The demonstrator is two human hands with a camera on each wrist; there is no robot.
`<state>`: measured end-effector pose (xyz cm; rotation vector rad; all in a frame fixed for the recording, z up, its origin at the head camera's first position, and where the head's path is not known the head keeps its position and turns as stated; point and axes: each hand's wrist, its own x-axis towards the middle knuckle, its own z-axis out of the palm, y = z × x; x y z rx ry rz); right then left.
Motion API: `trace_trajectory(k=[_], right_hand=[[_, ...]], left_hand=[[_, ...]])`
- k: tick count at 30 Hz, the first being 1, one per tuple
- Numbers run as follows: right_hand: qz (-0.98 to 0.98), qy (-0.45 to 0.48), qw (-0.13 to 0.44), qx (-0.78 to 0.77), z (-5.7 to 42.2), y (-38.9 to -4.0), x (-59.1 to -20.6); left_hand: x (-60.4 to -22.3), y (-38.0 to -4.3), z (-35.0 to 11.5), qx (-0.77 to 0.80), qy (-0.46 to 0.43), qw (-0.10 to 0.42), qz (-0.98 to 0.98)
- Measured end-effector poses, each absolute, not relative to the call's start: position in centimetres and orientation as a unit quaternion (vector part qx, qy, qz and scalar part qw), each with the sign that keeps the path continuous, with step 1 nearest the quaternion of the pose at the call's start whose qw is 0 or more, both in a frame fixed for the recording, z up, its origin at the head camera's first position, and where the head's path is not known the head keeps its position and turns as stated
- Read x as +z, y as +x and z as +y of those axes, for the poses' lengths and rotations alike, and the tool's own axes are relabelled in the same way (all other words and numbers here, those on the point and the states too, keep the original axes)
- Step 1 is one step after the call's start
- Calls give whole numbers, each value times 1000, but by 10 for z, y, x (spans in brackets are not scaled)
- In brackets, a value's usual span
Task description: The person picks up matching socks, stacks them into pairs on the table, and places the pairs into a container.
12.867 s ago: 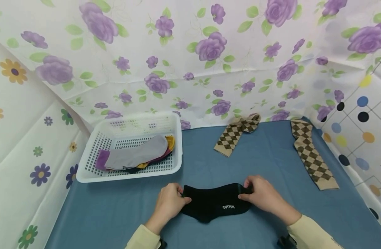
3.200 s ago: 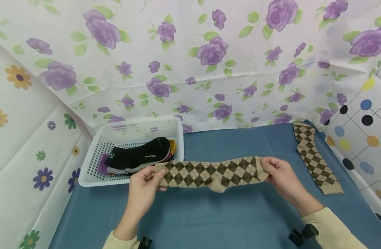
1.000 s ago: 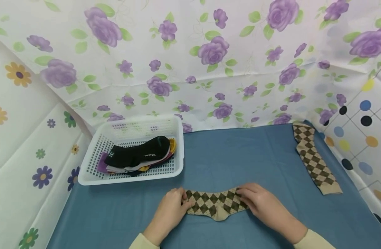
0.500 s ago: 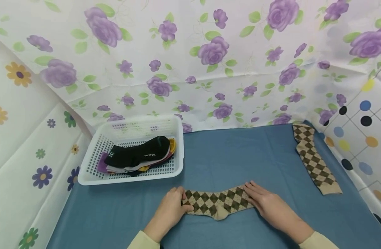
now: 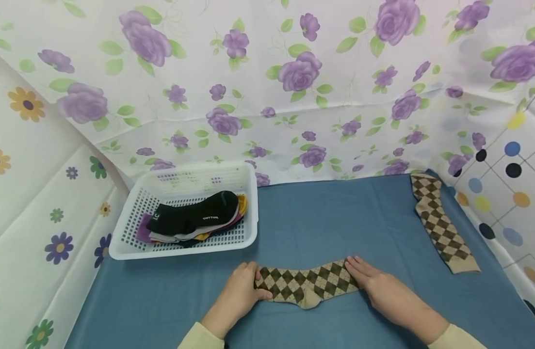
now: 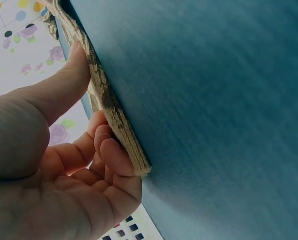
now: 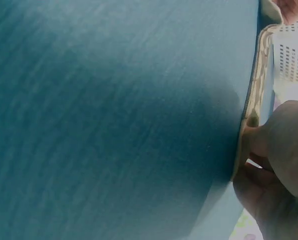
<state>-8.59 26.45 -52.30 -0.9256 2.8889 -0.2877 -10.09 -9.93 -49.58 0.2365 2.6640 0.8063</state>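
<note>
A beige and brown argyle sock (image 5: 293, 283) lies flat on the blue cloth, its beige heel toward the person. My left hand (image 5: 237, 293) holds its left end, thumb at the near edge and fingers at the far edge. In the left wrist view the left hand's fingers (image 6: 116, 155) are curled against the sock's layered edge. At the other end, my right hand (image 5: 382, 291) rests with extended fingers on the sock. The right wrist view shows the right hand's fingers (image 7: 248, 180) low against the cloth, partly hiding that end.
A white perforated basket (image 5: 184, 251) stands at the back left. Inside it a black sock (image 5: 193, 213) lies on grey, purple and yellow ones. A second argyle sock (image 5: 444, 225) lies on the blue cloth (image 5: 319, 218) at the right. Patterned sheets (image 5: 267, 131) hang behind and at both sides.
The black sock went into the basket, and one argyle sock was lifted, stretched between both hands and laid down in front. Lately my right hand has slid right to the sock's end.
</note>
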Motion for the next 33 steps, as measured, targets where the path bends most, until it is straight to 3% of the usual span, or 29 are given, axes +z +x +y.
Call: trace_trajectory(k=[8, 14, 17, 22, 28, 33], right_hand=[[945, -301, 68, -106, 259, -91, -517], [937, -263, 127, -189, 263, -103, -504], [940, -248, 108, -210, 273, -114, -491], [967, -184, 62, -163, 308, -137, -474], [983, -65, 125, -116, 379, -159, -475], [980, 0, 172, -97, 423, -163, -481]], left_hand=[[-496, -103, -103, 283, 72, 183, 939], [-497, -104, -102, 292, 69, 195, 934], [-498, -104, -101, 296, 69, 198, 932], [-498, -104, -101, 300, 68, 196, 931], [-497, -101, -104, 300, 77, 189, 932], [-493, -97, -109, 279, 101, 150, 943]])
